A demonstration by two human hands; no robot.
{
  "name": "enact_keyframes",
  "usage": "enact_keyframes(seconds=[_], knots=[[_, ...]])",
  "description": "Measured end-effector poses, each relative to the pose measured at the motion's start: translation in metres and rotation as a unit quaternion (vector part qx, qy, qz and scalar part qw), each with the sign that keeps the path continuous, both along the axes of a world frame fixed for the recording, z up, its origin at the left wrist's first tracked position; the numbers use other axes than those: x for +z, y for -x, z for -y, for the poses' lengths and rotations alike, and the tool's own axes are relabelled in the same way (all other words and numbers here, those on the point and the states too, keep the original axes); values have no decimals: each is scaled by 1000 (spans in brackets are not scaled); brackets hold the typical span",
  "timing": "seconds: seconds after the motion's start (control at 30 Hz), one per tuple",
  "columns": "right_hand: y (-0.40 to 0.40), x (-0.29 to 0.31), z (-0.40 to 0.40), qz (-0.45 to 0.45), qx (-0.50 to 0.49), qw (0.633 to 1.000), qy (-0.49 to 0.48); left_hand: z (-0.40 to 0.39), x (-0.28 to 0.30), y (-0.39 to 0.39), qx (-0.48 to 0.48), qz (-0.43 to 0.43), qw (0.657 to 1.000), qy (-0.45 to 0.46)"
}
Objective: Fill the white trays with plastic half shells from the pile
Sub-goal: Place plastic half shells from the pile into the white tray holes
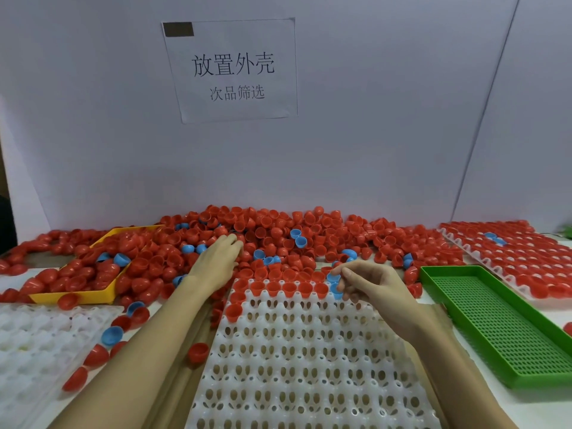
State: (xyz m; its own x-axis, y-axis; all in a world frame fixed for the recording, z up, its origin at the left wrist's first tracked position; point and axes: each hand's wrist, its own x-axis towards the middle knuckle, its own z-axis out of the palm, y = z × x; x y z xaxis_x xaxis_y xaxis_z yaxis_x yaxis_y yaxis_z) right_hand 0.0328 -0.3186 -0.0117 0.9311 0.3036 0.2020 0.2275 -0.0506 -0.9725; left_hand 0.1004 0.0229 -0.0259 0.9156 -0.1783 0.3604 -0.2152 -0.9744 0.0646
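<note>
A big pile of red and blue half shells lies along the back wall. In front of me a white tray holds a row of red shells at its far edge and a few down its left side. My left hand reaches into the pile, fingers spread over the red shells; whether it grips one is hidden. My right hand pinches blue half shells over the tray's far right corner.
A yellow tray full of red shells sits at the left. A second white tray lies at the near left. A green perforated tray stands at the right. Behind it is a filled white tray. A paper sign hangs on the wall.
</note>
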Motion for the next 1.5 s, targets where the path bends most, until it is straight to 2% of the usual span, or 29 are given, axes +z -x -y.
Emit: enact_keyframes(seconds=[0.1,0.2,0.3,0.4,0.53,0.63,0.83,0.97,1.1,1.33,1.5], knots=[[-1,0,1,6,2,1000,0,-1,-3,8,7,46,992,118],[0,1,2,11,5,1000,-2,6,4,27,18,112,939,326],[1,1,-1,12,11,1000,-2,19,7,61,-33,60,855,515],[2,0,-3,7,20,1000,6,34,2,95,-88,-20,799,595],[2,-3,-5,7,29,999,36,48,4,112,-89,-67,783,612],[7,0,-9,33,44,997,62,52,8,119,-98,-81,793,596],[27,13,-31,44,173,980,92,72,13,129,-137,-75,787,597],[32,10,-43,59,119,986,104,81,11,130,-137,-73,792,591],[31,11,-40,88,117,983,113,78,9,128,-145,-92,770,614],[30,13,-38,95,118,981,123,77,2,127,-140,-53,817,557],[32,13,-35,36,142,986,81,80,2,129,-177,-37,823,538]])
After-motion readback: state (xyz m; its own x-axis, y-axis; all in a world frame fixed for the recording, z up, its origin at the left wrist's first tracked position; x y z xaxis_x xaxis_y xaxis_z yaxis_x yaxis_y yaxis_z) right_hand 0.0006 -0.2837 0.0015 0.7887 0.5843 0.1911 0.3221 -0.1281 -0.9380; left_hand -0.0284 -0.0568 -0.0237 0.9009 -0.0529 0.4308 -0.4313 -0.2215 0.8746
